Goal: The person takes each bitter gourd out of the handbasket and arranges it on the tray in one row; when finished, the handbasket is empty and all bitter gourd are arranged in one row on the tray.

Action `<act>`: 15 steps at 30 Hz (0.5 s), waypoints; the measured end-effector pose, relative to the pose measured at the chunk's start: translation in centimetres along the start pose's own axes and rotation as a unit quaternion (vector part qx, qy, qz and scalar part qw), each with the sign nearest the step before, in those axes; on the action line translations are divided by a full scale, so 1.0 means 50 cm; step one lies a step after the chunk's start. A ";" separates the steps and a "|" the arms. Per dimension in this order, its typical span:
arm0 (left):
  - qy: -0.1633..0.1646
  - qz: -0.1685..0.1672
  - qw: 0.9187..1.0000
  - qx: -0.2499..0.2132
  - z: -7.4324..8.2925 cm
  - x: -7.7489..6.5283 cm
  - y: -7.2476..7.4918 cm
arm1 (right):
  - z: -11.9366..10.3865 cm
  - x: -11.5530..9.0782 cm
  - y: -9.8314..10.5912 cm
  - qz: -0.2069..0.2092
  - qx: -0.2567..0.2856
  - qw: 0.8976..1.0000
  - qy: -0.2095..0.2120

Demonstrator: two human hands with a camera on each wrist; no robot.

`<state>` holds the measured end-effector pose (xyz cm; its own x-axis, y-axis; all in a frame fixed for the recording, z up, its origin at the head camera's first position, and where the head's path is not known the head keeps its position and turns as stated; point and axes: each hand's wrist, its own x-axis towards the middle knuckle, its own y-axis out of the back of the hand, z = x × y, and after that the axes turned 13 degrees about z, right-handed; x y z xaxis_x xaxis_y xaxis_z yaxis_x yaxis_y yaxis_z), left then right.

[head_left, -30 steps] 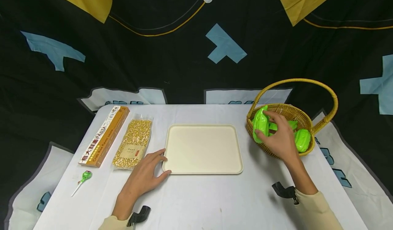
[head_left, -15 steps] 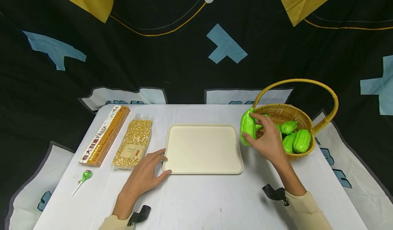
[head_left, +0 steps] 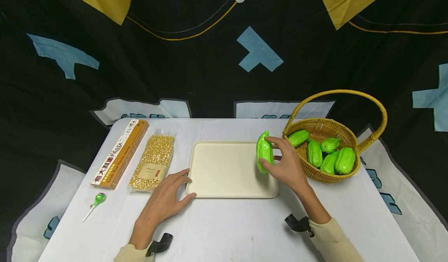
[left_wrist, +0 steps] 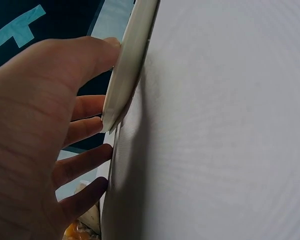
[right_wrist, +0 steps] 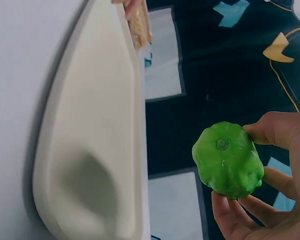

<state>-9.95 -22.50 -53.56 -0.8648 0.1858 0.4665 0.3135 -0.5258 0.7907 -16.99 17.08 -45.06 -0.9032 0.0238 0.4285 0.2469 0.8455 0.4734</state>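
Observation:
My right hand [head_left: 285,163] pinches a bright green, lumpy bitter melon [head_left: 264,152] between thumb and fingers, above the right end of the cream tray [head_left: 224,168]. In the right wrist view the bitter melon [right_wrist: 227,162] shows its rounded end, apart from the tray [right_wrist: 100,100], and a shadow falls on the tray. My left hand [head_left: 168,198] rests at the tray's near left corner. The left wrist view shows its thumb and fingertips touching the tray's rim [left_wrist: 127,70]. Several more green bitter melons [head_left: 314,153] lie in the wicker basket [head_left: 322,176].
The basket has a tall arched handle [head_left: 381,118] at the table's right. To the left lie a bag of corn kernels [head_left: 154,157], a pasta box [head_left: 120,155] and a green-headed lollipop [head_left: 99,198]. A black patterned cloth [head_left: 192,75] hangs behind the table.
My right hand has lifted the bitter melon out of the basket and carried it left, over the tray's right end. The left hand has stayed at the tray's corner.

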 end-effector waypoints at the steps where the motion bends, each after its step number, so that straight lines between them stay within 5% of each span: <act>1: -0.002 0.002 1.000 0.001 0.000 0.000 0.000 | -0.001 -0.002 -0.007 -0.002 0.001 1.000 0.001; 15: 0.006 -0.006 1.000 0.006 0.002 0.002 0.002 | -0.017 -0.007 -0.091 -0.040 0.025 0.999 -0.006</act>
<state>-9.96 -22.44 -53.38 -0.8730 0.1833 0.4519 0.3069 -0.5136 0.8013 -17.49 12.75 -46.70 -0.9238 -0.0381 0.3811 0.1568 0.8702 0.4671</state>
